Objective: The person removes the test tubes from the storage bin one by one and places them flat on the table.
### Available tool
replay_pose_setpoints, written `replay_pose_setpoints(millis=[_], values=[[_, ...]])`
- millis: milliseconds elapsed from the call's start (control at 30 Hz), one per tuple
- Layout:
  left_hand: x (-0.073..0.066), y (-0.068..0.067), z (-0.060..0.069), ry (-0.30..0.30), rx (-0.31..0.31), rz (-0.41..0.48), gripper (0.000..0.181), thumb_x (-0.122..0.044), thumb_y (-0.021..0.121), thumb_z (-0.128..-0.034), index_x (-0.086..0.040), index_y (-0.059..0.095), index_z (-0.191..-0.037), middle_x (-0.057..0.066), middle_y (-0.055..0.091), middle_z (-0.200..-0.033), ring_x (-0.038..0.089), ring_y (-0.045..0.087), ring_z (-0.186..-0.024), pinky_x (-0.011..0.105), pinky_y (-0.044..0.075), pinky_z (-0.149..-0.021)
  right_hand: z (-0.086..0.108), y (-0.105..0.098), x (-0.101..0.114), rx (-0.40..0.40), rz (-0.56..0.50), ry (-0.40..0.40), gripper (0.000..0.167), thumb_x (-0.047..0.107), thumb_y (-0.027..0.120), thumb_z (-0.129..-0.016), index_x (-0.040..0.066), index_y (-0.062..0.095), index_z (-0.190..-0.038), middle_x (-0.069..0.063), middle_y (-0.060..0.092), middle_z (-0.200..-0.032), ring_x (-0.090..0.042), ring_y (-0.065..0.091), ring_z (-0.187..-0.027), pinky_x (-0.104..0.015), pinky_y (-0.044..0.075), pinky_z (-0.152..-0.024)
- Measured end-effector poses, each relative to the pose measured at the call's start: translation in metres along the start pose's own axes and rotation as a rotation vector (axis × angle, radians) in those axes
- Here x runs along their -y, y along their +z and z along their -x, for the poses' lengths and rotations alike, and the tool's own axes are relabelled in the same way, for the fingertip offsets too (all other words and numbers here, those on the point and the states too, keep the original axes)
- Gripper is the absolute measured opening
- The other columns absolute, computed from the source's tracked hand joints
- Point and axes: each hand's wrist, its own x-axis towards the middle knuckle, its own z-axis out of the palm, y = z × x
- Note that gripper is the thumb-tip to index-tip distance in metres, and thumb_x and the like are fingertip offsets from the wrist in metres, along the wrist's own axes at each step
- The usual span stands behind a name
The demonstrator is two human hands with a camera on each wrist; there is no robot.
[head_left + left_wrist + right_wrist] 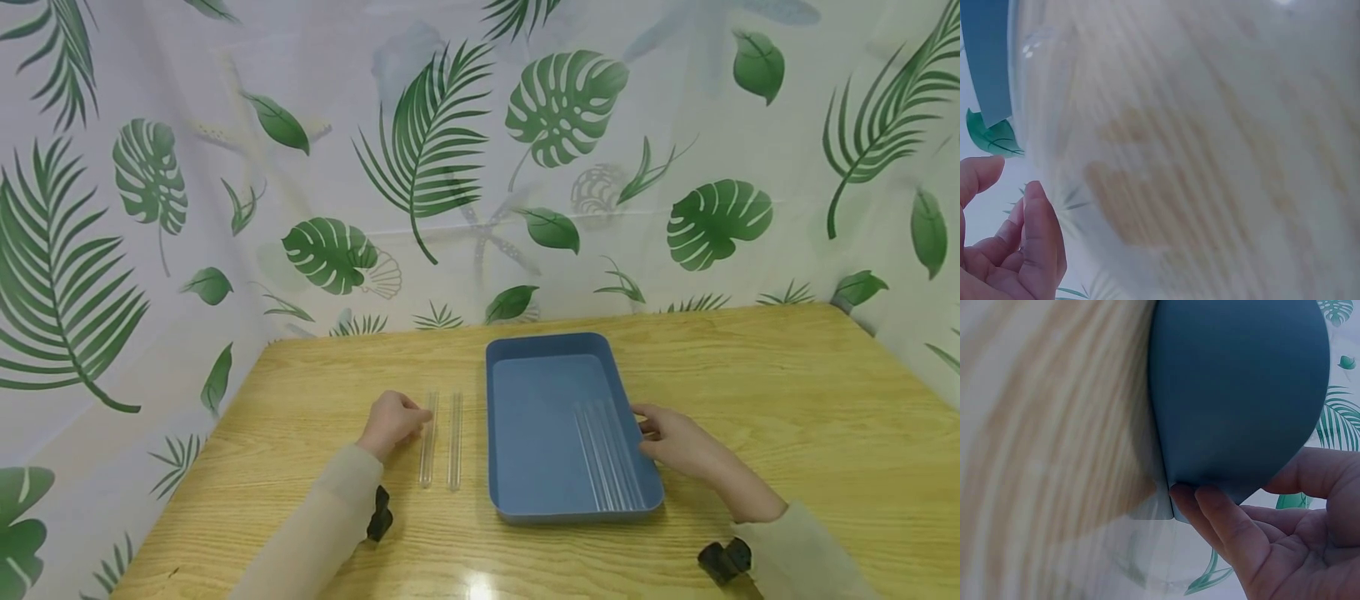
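Note:
Two clear glass test tubes lie side by side on the table left of the tray: a left tube and a right tube. My left hand is at the upper part of the left tube, its fingertips over the glass. In the left wrist view, a gap shows between the left hand's thumb and its forefinger. My right hand holds the right wall of a blue tray, thumb near the rim and fingertips low on the outside. Several similar tubes lie inside the tray along its right side.
The wooden table reaches back to a leaf-printed cloth, which also hangs along the left and right sides. A black device is strapped at the left wrist, another at the right.

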Motion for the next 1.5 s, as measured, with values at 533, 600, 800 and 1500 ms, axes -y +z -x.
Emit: replay_pose_setpoints(millis=[533, 600, 800, 1500], values=[[-0.018, 0.007, 0.01, 0.052, 0.071, 0.142, 0.019, -0.015, 0.063, -0.0813, 0.003, 0.059, -0.087, 0.01, 0.059, -0.086, 0.02, 0.058, -0.074, 0.034, 0.049, -0.066, 0.001, 0.0, 0.0, 0.001, 0.014, 0.007, 0.051, -0.004, 0.048, -0.083, -0.02, 0.027, -0.126, -0.037, 0.044, -0.114, -0.046, 0.045, -0.103, -0.042, 0.047, -0.071], [-0.022, 0.011, 0.012, 0.063, 0.095, 0.169, 0.019, -0.015, 0.063, -0.0815, 0.003, 0.059, -0.088, 0.012, 0.059, -0.088, 0.021, 0.058, -0.075, 0.035, 0.049, -0.066, 0.001, 0.0, -0.001, 0.001, 0.014, 0.006, 0.051, -0.004, 0.048, -0.083, -0.02, 0.027, -0.126, -0.037, 0.044, -0.113, -0.046, 0.045, -0.103, -0.042, 0.047, -0.071], [-0.033, 0.019, 0.017, 0.084, 0.16, 0.214, 0.024, -0.017, 0.064, -0.0814, 0.003, 0.059, -0.094, 0.011, 0.059, -0.092, 0.018, 0.059, -0.077, 0.036, 0.049, -0.071, 0.001, 0.0, -0.001, -0.004, 0.009, -0.003, 0.051, -0.005, 0.048, -0.082, -0.02, 0.027, -0.126, -0.036, 0.045, -0.112, -0.046, 0.046, -0.102, -0.042, 0.047, -0.07], [-0.074, 0.051, 0.036, 0.111, 0.275, 0.357, 0.026, -0.015, 0.063, -0.0821, 0.003, 0.057, -0.1, 0.011, 0.057, -0.1, 0.022, 0.06, -0.089, 0.035, 0.048, -0.076, 0.001, 0.0, 0.0, 0.006, -0.009, -0.003, 0.052, -0.005, 0.046, -0.081, -0.02, 0.026, -0.126, -0.037, 0.044, -0.113, -0.046, 0.046, -0.103, -0.041, 0.047, -0.07]])
